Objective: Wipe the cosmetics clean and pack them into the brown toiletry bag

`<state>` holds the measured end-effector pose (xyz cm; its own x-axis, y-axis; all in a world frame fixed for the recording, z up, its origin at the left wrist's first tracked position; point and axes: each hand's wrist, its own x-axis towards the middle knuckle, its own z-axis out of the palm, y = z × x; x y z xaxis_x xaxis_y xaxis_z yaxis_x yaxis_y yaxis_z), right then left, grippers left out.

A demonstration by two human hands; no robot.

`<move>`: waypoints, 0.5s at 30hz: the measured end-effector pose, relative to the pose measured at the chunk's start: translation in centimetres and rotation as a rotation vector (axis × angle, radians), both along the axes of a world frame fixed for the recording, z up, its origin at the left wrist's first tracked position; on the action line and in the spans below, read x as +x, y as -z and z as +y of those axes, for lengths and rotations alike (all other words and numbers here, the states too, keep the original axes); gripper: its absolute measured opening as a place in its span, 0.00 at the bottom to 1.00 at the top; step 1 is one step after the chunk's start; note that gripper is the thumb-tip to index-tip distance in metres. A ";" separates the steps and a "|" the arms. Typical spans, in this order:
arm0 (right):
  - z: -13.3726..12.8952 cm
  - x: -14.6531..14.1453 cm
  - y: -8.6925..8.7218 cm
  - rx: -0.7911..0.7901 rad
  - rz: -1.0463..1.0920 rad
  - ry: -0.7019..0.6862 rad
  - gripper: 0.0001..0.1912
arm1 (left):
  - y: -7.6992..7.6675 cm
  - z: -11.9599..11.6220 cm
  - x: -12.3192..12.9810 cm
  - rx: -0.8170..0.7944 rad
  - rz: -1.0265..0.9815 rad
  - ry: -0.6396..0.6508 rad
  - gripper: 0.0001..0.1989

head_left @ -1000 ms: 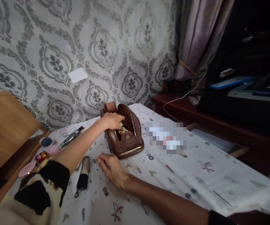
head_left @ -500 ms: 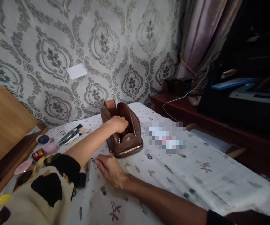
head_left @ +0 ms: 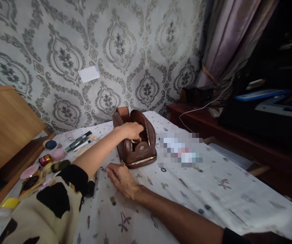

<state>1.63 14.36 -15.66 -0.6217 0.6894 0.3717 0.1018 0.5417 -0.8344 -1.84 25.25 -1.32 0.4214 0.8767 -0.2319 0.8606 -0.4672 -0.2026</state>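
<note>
A brown leather handbag stands on the patterned white tablecloth with its zipped top open. My left hand is at the bag's mouth, its fingers bent down inside; the fingertips and whatever they grip are hidden. My right hand rests on the cloth by the bag's front left corner, close to the zip end. Its fingers are curled together, and I see nothing in them. Under my left forearm, a black-ended tube lies partly covered.
Cosmetics line the table's left side: a pink sponge, a dark blue sponge, a red jar, a pink compact and slim tubes. A pixelated item lies right of the bag. A wooden board stands at left.
My left hand has risen slightly inside the bag's opening, showing more of its fingers. My right hand stays by the bag's corner. The camera view has shifted a little to the left.
</note>
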 end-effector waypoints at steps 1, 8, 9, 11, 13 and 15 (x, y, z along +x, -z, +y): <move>0.0 0.0 0.0 0.001 -0.001 -0.001 0.15 | -0.3 -0.4 -0.4 0.036 -0.035 0.014 0.17; 0.1 -0.1 0.2 0.003 -0.041 -0.028 0.15 | 0.0 -5.4 -6.2 0.531 -0.720 0.102 0.11; 0.1 -0.1 0.2 0.001 -0.047 -0.029 0.14 | 0.4 -6.4 -7.5 0.558 -0.769 0.080 0.10; 0.1 -0.1 0.3 -0.004 -0.052 -0.034 0.14 | 1.5 -8.5 -10.4 0.581 -0.817 0.001 0.09; 0.1 -0.1 0.4 0.007 -0.049 -0.047 0.14 | 2.8 -10.6 -13.4 0.566 -0.830 -0.125 0.10; 0.1 -0.1 0.4 0.024 -0.045 -0.061 0.15 | 4.6 -12.8 -15.9 0.532 -0.824 -0.244 0.11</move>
